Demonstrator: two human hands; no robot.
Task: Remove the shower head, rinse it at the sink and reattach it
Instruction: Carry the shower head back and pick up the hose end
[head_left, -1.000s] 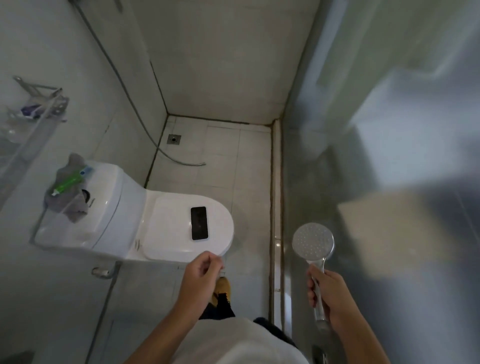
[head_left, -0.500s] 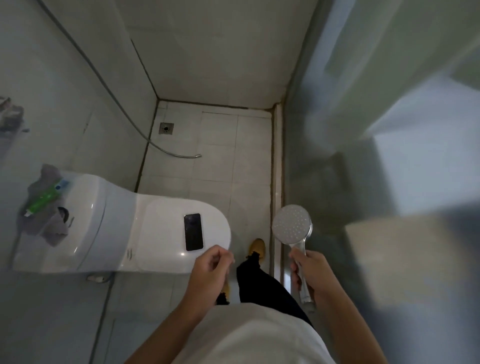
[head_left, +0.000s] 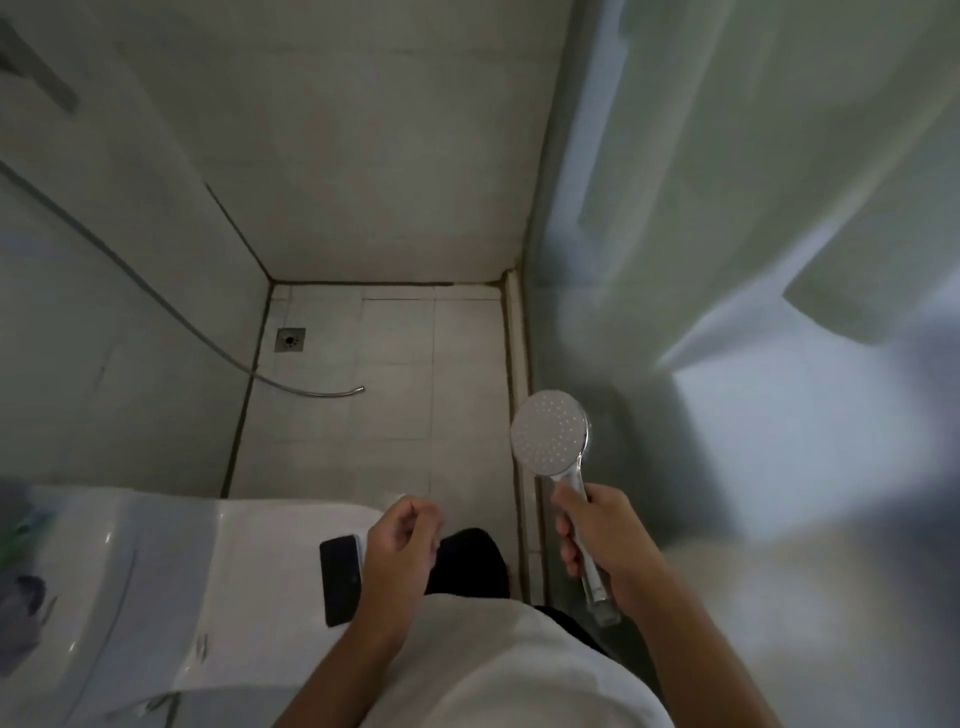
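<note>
Bathroom, head view: shower head detached, in hand.
Toilet (head_left: 171, 582), lid down, phone (head_left: 340, 579) flat on it; hose (head_left: 218, 348) loose on floor near drain (head_left: 291, 340); right hand (head_left: 605, 543) grasps shower head (head_left: 551, 439) by its handle, face up; left hand (head_left: 402, 540) loosely curled, holding nothing. No legible writing.

Shower head (head_left: 550, 434) was chrome with a pale dotted face, toilet (head_left: 156, 582) glossy white, phone (head_left: 340, 579) black, floor tiles (head_left: 395, 426) off-white with dark grout, hose (head_left: 156, 296) silver.
</note>
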